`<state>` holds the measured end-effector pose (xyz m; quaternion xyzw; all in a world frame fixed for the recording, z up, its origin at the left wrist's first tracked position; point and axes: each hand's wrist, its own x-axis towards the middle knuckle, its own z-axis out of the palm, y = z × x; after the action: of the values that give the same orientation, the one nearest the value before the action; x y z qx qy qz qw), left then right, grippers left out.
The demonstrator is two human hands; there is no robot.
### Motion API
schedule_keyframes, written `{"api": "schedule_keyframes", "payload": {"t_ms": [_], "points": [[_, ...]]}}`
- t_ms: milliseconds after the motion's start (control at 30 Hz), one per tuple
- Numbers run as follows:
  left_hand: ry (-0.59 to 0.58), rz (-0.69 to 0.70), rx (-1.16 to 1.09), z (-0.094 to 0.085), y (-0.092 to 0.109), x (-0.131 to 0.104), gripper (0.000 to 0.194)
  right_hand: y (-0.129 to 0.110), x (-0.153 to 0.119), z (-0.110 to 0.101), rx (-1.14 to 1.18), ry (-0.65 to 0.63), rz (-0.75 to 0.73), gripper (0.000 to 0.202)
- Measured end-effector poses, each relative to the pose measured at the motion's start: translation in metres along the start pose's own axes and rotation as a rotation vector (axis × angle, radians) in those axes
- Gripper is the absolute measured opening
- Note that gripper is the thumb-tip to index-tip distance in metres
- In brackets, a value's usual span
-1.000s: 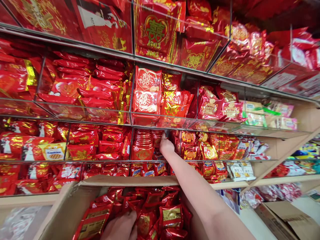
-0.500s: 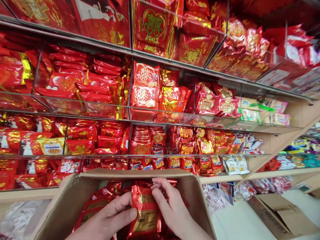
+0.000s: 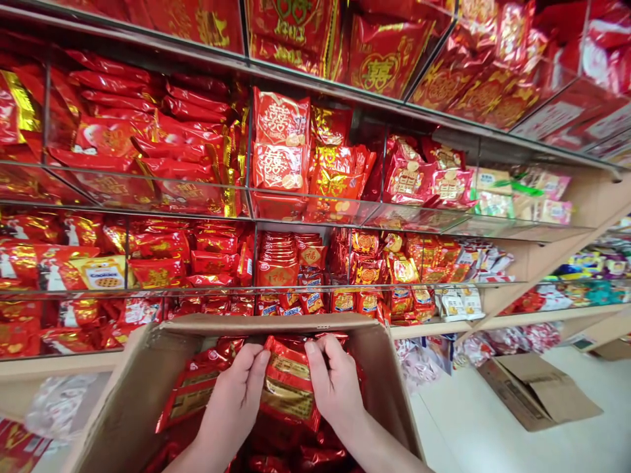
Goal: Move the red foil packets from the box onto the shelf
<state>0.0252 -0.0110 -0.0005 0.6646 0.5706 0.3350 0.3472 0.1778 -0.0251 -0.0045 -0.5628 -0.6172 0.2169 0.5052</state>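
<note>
A red packet with a gold panel [image 3: 290, 387] hangs between my two hands, inside the top of an open cardboard box [image 3: 121, 410]. Its upper left corner is pinched by my left hand [image 3: 237, 387], thumb against fingers. On the other side, my right hand [image 3: 338, 381] grips the upper right edge with its thumb in front. More red packets [image 3: 193, 387] lie in the box below and to the left, partly hidden by my left hand and wrist.
Glass-fronted shelves [image 3: 315, 213] packed with red and gold packets rise behind the box. A flattened carton [image 3: 539, 387] lies on the pale floor at right. Plastic bags [image 3: 62, 404] sit under the shelf at left.
My left hand has moved up to the packet's top corner, and my right fingers have closed on its other edge. The packet is now tilted, and the shelves appear slightly higher in view.
</note>
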Motion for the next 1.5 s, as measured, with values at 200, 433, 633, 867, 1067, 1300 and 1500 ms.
{"api": "schedule_keyframes", "payload": {"t_ms": [200, 433, 633, 867, 1067, 1300, 1500], "points": [[0.008, 0.092, 0.018, -0.009, -0.009, 0.004, 0.026, -0.009, 0.0, -0.015, 0.167, -0.148, 0.046, 0.028], [-0.142, 0.502, 0.239, -0.011, -0.005, -0.009, 0.077, -0.021, 0.01, -0.018, 0.049, -0.003, 0.109, 0.032], [-0.23, 0.226, -0.299, 0.001, -0.005, -0.011, 0.043, -0.023, 0.007, -0.019, 0.333, -0.161, 0.132, 0.025], [-0.322, -0.365, -1.118, 0.004, 0.011, -0.012, 0.036, -0.013, 0.01, -0.023, 0.269, -0.284, 0.144, 0.032], [-0.359, -0.339, -0.993, 0.001, 0.009, -0.011, 0.044, -0.016, 0.005, -0.024, 0.193, -0.308, 0.19, 0.017], [-0.29, -0.066, -0.472, -0.035, 0.0, 0.01, 0.035, -0.021, 0.06, -0.066, -0.316, 0.127, -0.023, 0.033], [-0.338, -0.084, -0.448, -0.034, -0.004, 0.01, 0.024, -0.02, 0.144, -0.042, -1.118, -0.018, -0.124, 0.019]]}}
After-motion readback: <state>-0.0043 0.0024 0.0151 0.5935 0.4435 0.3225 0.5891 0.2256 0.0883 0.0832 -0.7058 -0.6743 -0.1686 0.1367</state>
